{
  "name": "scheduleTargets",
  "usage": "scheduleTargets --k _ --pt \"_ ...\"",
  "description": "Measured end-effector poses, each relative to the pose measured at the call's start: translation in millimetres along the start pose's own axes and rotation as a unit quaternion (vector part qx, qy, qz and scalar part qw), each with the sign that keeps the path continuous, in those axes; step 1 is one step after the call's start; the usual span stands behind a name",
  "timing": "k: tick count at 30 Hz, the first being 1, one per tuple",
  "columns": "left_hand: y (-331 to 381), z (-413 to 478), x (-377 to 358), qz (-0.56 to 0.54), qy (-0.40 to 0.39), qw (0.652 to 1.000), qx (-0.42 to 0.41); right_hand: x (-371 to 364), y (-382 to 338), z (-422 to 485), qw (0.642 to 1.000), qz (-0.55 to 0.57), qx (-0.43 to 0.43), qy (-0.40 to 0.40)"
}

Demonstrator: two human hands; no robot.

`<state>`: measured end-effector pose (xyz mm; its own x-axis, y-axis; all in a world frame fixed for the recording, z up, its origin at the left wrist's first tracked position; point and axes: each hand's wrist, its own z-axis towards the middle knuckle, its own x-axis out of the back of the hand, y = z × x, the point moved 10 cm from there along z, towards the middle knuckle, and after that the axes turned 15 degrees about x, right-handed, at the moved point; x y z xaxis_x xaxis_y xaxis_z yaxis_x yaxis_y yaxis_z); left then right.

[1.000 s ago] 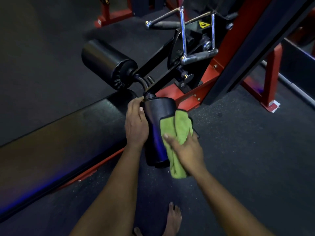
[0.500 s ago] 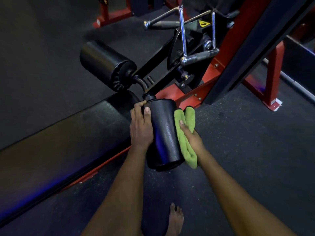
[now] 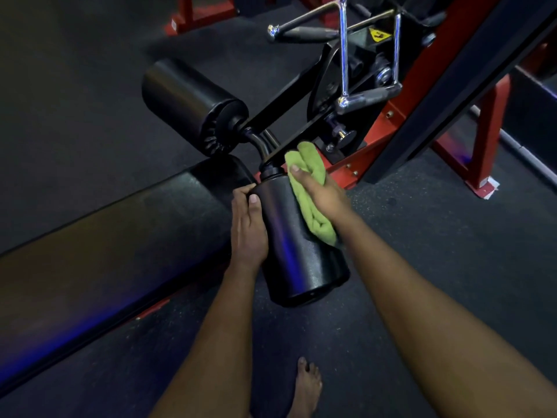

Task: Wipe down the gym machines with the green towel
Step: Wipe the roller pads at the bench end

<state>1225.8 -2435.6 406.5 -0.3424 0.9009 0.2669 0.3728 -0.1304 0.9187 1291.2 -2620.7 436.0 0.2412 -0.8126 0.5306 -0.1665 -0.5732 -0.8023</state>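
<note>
Green towel (image 3: 307,194) sits bunched under the right grip (image 3: 324,194), pressed to the upper right flank of the near roller pad (image 3: 298,257), close to its stem. Left of the left grip (image 3: 248,233) runs a long black pad (image 3: 120,236), and up and left of it juts the far roller pad (image 3: 193,107). The left grip wraps the near roller's left side, thumb laid across the front, probably to stop it spinning under the rubbing. The right grip clutches the cloth, thumb on top and fingers hidden behind, likely so pressure lands squarely on the vinyl. Beyond and right of that grip stand a chrome handle (image 3: 370,96) and the red frame (image 3: 485,146).
</note>
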Motion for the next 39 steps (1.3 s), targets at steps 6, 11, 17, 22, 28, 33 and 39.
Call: scheduleTargets --k 6,11,17,22,28,33,39 --pt "-3 3 3 -0.001 -0.021 1.0 0.013 -5 -17 -68 0.976 -0.201 0.081 0.025" --pt "-5 5 2 -0.013 -0.022 1.0 0.014 -5 -16 -42 0.981 -0.18 0.069 0.018" --pt "-5 4 2 -0.007 -0.021 1.0 0.012 -23 15 4 0.966 0.252 0.001 -0.051" --pt "2 -2 12 0.036 0.005 0.999 0.011 -25 29 -35 0.943 0.324 0.009 -0.076" --pt "38 -9 2 0.08 -0.009 0.996 -0.026 -12 45 -99 0.989 0.141 -0.001 0.045" --pt "21 -5 6 0.023 0.007 0.999 -0.032 -16 20 -140 0.985 -0.151 0.051 0.067" --pt "15 0 7 -0.002 0.017 0.999 -0.036 -9 4 -85 0.981 -0.184 0.003 0.06"
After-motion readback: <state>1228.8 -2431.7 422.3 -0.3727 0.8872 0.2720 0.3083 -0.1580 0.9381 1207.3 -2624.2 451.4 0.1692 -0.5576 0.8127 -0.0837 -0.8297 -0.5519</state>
